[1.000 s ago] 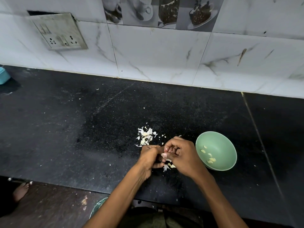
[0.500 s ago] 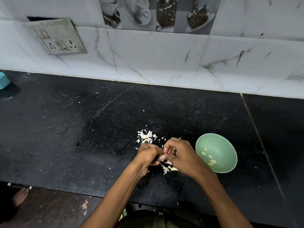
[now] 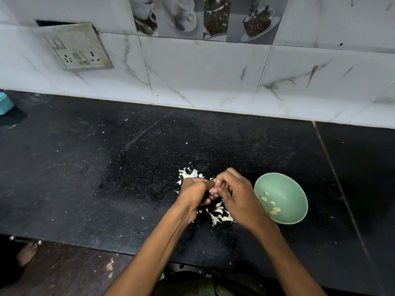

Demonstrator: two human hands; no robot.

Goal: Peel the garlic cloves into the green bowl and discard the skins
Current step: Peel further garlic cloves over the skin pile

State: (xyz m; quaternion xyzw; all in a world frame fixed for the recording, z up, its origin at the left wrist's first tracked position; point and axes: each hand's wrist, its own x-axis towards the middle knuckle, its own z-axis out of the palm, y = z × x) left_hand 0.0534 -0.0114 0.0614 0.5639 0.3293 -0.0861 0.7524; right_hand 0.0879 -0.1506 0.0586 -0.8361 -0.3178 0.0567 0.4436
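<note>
1. We cannot make out a garlic clove: our left hand (image 3: 195, 194) and right hand (image 3: 237, 197) meet with fingers curled tightly inward, fingertips touching, and whatever they pinch is hidden between them.
2. A pale blue container (image 3: 5, 103) is cut off at the left edge, and a bare foot (image 3: 26, 253) shows only partly on the brown floor below.
3. The black speckled stone countertop (image 3: 106, 167) runs wide and bare to the left of our hands; its front edge lies just under our forearms, and the white marble-patterned tiled wall (image 3: 203, 71) closes the back.
4. The round pale green bowl (image 3: 288, 189) sits just beside our right hand, apart from it, with a few peeled pale yellow garlic cloves (image 3: 270, 205) inside.
5. Papery white garlic skins (image 3: 218, 214) lie scattered under and between our hands, with more beyond our left knuckles.
</note>
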